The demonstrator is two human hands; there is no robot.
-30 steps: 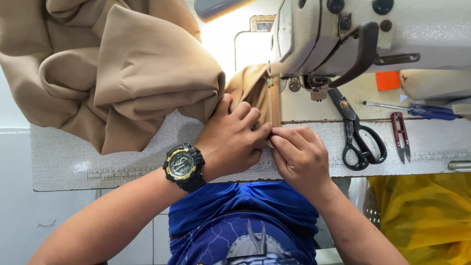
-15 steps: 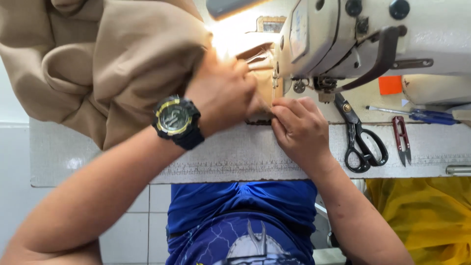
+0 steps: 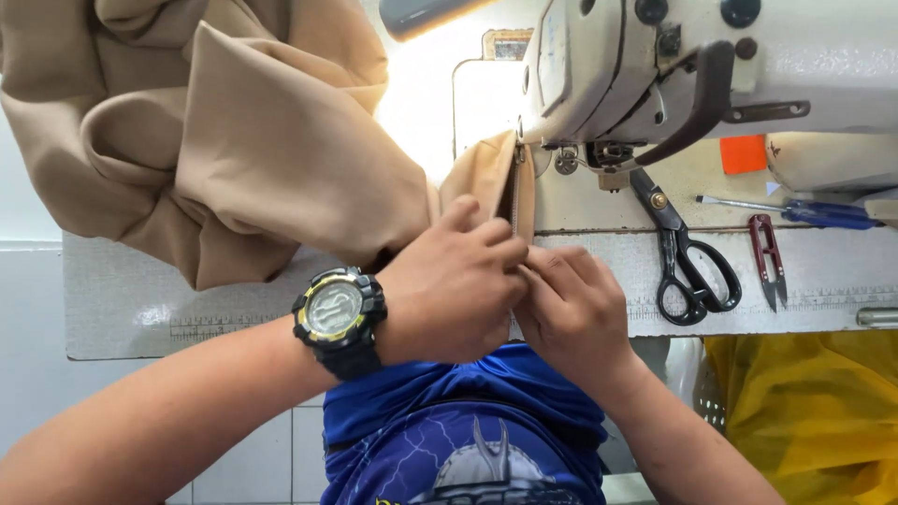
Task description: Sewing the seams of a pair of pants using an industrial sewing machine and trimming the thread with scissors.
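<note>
Both hands now sit together at the near edge of the sewing table (image 3: pixel 122 299), at about six o'clock from the sewing machine (image 3: pixel 711 75); half a second ago the left hand (image 3: pixel 454 285) was up at the machine head, pressing the cloth near the needle, and it has since drawn back toward the body. The left hand is curled, its fingers closed down on the folded strip of tan fabric (image 3: pixel 234 159); the right hand (image 3: pixel 571 309) pinches the same strip from the three o'clock side, fingertips touching those of the left. The strip runs from the hands toward twelve o'clock, up under the presser foot (image 3: pixel 613 173), while the bulk of the cloth lies heaped at ten o'clock (a wristwatch (image 3: pixel 339 313) faces up on the left wrist). Judging by this pull-back, the edge is being re-gripped rather than fed. Black scissors (image 3: pixel 687 252), small red snips (image 3: pixel 769 257) and a blue screwdriver (image 3: pixel 814 213) lie at three o'clock, untouched.
</note>
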